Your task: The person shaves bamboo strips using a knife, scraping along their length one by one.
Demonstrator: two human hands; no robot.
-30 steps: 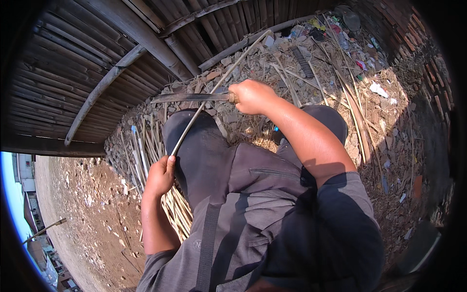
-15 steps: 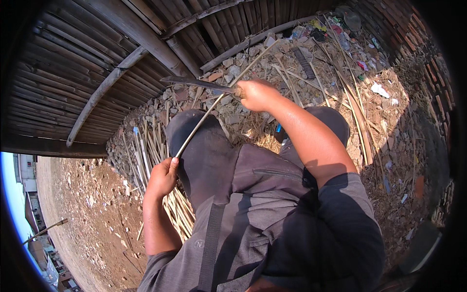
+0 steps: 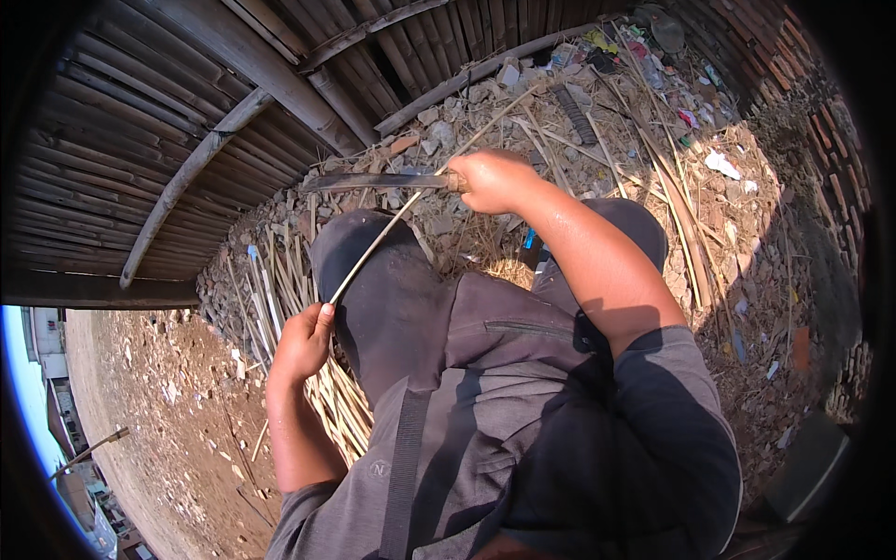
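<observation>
A long, thin bamboo strip [image 3: 373,250] slants up and away to the right across my left thigh. My left hand [image 3: 302,343] pinches its near end between thumb and fingers. Farther up, my right hand [image 3: 497,181] is wrapped round the wooden handle of a machete [image 3: 378,181]. Its dark blade points left and crosses the strip close to the handle; whether the edge bites into the strip I cannot tell. The strip's far end lies over the rubble. Beside my left leg rests a bundle of similar bamboo strips [image 3: 338,403].
A bamboo slat wall [image 3: 140,149] stands at the far left, with a pole along its foot. Broken bricks and stones [image 3: 439,135] cover the ground ahead. Longer bamboo pieces [image 3: 686,219] lie to the right, near scattered litter and a brick wall [image 3: 826,159].
The machete's blade has tilted, its tip dropping toward me so that it lies nearly level across the strip. Both hands keep their grips, and the whole view has shifted slightly.
</observation>
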